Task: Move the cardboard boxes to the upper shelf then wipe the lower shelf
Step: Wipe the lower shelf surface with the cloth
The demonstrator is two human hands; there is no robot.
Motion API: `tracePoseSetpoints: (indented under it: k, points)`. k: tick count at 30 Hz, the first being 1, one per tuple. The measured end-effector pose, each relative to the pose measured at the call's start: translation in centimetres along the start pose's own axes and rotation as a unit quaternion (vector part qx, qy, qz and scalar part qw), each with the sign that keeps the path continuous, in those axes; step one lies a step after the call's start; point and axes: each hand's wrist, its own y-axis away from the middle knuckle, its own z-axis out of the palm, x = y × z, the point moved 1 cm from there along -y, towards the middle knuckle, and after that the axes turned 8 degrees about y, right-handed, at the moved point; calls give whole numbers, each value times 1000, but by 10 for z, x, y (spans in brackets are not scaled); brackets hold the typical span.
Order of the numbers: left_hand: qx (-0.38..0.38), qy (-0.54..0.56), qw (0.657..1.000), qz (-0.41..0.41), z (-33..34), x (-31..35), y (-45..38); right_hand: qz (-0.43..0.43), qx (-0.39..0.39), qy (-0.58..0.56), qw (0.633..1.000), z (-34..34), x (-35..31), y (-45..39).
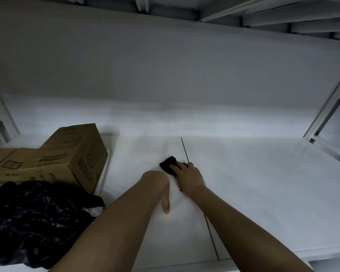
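So the right hand (pixel 188 173) is a bit below the middle of the frame, lying flat on a dark cloth (pixel 168 165) with the fingers spread over it, pressing it down onto the white shelf (pixel 263 183). The cloth pokes out to the upper left of the fingers, bunched up and nearly black. Just left of it, the left hand (pixel 161 185) sits on the shelf too, wrist bent, and the only part you can really make out is the thumb pointing down toward the bottom of the frame. Whether its fingers are curled or straight, can't tell, they're hidden behind the wrist. It doesn't look to be holding anything.

A thin dark seam (pixel 185 150) runs across the shelf surface from just above the right hand and shows up again below the right forearm, heading to the shelf's front edge.

The cardboard boxes (pixel 67 158) are at the left of the frame, on this same shelf level, brown with dark printing, one angled box on top of or behind flatter ones, hard to say which. In front of them, lower left corner, is a crumpled black plastic bag (pixel 33 222). White shelf uprights (pixel 326 110) show at the right edge, and the underside of another shelf at the top.
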Motion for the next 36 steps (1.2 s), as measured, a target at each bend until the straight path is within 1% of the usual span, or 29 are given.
tracePoseSetpoints:
  k: [2, 5, 7, 8, 10, 13, 16, 18, 20, 23, 25, 28, 31, 34, 36]
  points:
    - [2, 4, 1000, 1, 0, -1, 3, 54, -3, 8, 998, 1, 15, 10]
    - [38, 26, 999, 24, 2, -2, 12, 162, -29, 11, 986, 2, 36, 29]
    - [46, 47, 998, 22, 4, -3, 16, 197, -36, 18, 979, 3, 42, 41]
    - [44, 59, 997, 20, 5, -4, 17, 199, -35, 23, 979, 4, 41, 45]
    - [42, 76, 996, 18, 7, -5, 20, 180, -25, 20, 983, 4, 33, 47]
    - [63, 88, 994, 25, 10, -3, 20, 106, -12, -15, 994, 5, 6, 43]
    - [85, 162, 983, 26, 17, 3, 18, 32, 17, -27, 999, 4, -13, 42]
    - [106, 191, 976, 17, 24, 6, 16, 5, 24, -26, 999, 4, -9, 45]
    - [118, 174, 977, 11, 31, 4, 15, 17, 22, -19, 999, 5, 7, 50]
    - [119, 163, 979, 8, 39, -3, 16, 103, 6, 1, 995, 6, 32, 61]
    - [111, 165, 980, -1, 44, -8, 20, 153, -17, 7, 988, 4, 34, 68]
    - [104, 165, 981, -21, 49, -12, 25, 191, -33, 3, 981, -1, 18, 69]
    - [94, 191, 976, -47, 53, -18, 28, 169, -25, -8, 985, -5, -17, 66]
    - [89, 231, 967, -69, 59, -19, 30, 100, -12, -21, 995, -6, -54, 60]
    - [97, 244, 962, -79, 63, -21, 31, 42, 1, -32, 999, -7, -67, 59]
